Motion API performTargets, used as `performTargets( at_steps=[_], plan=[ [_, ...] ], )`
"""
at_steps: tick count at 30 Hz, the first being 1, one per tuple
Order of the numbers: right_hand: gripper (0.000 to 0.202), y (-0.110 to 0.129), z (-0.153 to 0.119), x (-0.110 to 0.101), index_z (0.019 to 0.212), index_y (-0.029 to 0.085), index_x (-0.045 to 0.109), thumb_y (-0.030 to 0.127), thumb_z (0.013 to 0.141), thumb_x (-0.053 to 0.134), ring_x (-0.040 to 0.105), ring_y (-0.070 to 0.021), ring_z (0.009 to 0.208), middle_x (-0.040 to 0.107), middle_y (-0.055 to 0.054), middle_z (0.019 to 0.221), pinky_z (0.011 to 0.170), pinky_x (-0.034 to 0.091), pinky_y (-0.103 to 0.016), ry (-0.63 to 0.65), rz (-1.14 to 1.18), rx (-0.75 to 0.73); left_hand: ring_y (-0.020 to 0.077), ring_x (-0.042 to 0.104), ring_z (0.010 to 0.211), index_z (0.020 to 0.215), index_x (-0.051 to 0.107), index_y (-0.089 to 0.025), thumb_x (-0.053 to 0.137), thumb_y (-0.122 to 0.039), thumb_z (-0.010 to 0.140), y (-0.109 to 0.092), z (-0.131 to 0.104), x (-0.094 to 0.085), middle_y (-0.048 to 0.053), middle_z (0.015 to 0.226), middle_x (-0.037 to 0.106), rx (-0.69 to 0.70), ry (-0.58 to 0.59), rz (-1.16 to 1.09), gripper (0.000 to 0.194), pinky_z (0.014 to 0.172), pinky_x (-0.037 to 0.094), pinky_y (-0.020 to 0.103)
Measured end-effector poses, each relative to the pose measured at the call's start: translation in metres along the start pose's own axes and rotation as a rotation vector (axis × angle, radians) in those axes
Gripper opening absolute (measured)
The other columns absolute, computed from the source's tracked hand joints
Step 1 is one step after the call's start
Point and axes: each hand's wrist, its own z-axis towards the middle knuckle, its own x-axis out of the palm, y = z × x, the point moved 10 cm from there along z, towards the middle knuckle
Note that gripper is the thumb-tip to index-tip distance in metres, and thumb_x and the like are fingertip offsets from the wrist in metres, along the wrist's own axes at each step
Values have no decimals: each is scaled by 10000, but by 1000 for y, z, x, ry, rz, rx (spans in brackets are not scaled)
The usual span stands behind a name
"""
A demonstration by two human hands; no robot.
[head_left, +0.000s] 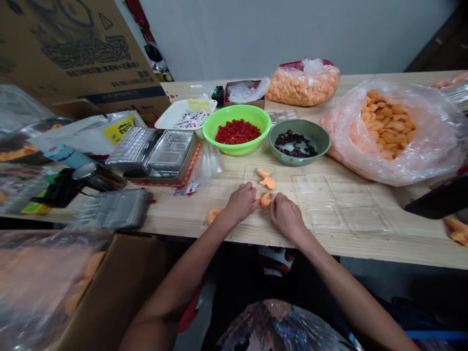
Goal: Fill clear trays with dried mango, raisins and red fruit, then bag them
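Note:
My left hand (241,202) is closed, with a bit of orange showing at its fingertips. My right hand (287,218) has its fingers curled together, close beside an orange folded piece (265,200) that looks like a fortune cookie; what its fingers hold is hidden. Just beyond the hands, two more orange pieces (268,183) lie in a clear plastic tray. Another orange piece (213,215) rests left of my left wrist. To the right, clear compartment trays (343,207) lie flat on the table.
Behind the hands stand a green bowl (209,127) of red bits and a grey-green bowl (323,138) of dark bits. A big open plastic bag (433,126) of orange pieces is at right. Stacked clear trays (170,151) and a cardboard box (106,287) are at left.

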Motion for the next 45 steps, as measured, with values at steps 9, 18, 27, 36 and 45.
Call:
performTargets(
  at_steps=[9,18,27,36,45],
  plan=[
    [348,51,-20,4,1120,120,641,27,810,515,525,-258,1011,642,-130,1099,855,356,-362,132,-137,-568,201,651,910,1010,651,-169,438,-223,1017,7,3,8,81,1059,642,-66,-16,21,220,752,495,302],
    [371,31,10,-21,1148,157,668,39,867,456,559,-251,989,676,-118,1039,846,376,-347,16,-11,-391,218,631,982,1043,706,-194,614,-340,932,4,-7,-12,72,1056,626,-46,-14,-135,205,848,513,318],
    [415,5,74,-10,1275,118,644,172,875,551,630,-258,958,686,-148,1105,884,465,-371,81,169,-235,254,598,1035,1208,695,-237,552,-217,906,-6,-9,12,82,1143,589,-103,50,-141,335,931,515,386],
    [241,-53,65,-3,1039,119,675,273,877,586,657,-154,701,739,-139,985,639,548,-264,477,1508,275,268,585,1100,1241,661,-193,535,-181,894,1,16,-17,115,1179,609,-189,-110,-176,369,962,506,393],
    [295,-168,12,-109,902,163,699,374,724,801,538,-114,662,652,-29,818,592,438,-231,-4,1178,143,239,614,1107,1166,678,-170,455,-103,904,17,109,-18,111,1157,688,-54,-196,-131,351,1004,469,360]
  ],
)
